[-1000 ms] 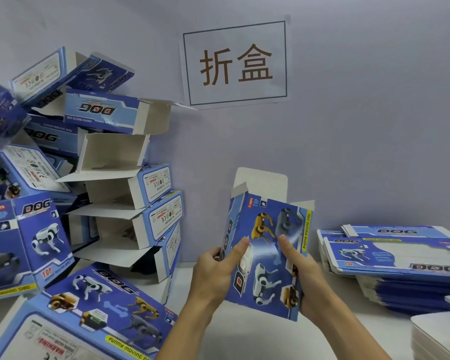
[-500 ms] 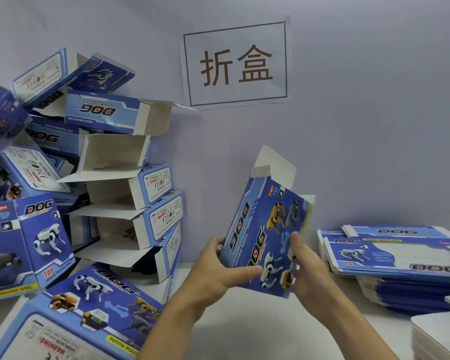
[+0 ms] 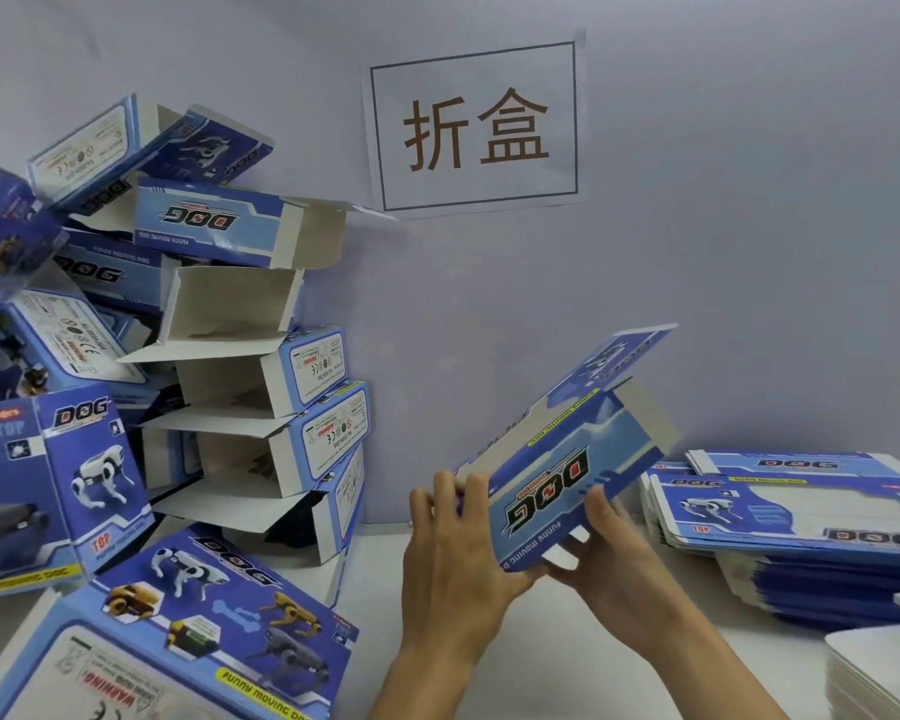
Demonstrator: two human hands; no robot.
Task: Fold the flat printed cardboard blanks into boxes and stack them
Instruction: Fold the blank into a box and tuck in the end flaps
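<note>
I hold a blue printed box (image 3: 557,470) with a "DOG" logo in mid-air, tilted so its far end points up and right with the lid flap raised. My left hand (image 3: 453,553) grips its near left corner, fingers curled over the top edge. Under the near end, my right hand (image 3: 604,553) has its fingers curled at the white bottom flaps. A pile of folded boxes (image 3: 261,376) leans against the wall on the left. Flat blanks (image 3: 801,517) lie stacked on the right.
A paper sign (image 3: 476,127) hangs on the wall behind. More folded boxes (image 3: 204,631) lie at the front left. A second stack of white-side-up blanks (image 3: 879,672) sits at the front right. The white table (image 3: 531,662) shows between the piles.
The box has turned from standing upright to lying tilted, its "DOG" side now facing me. My right hand shifted from its front face to the bottom flaps, and my left hand moved to the near corner.
</note>
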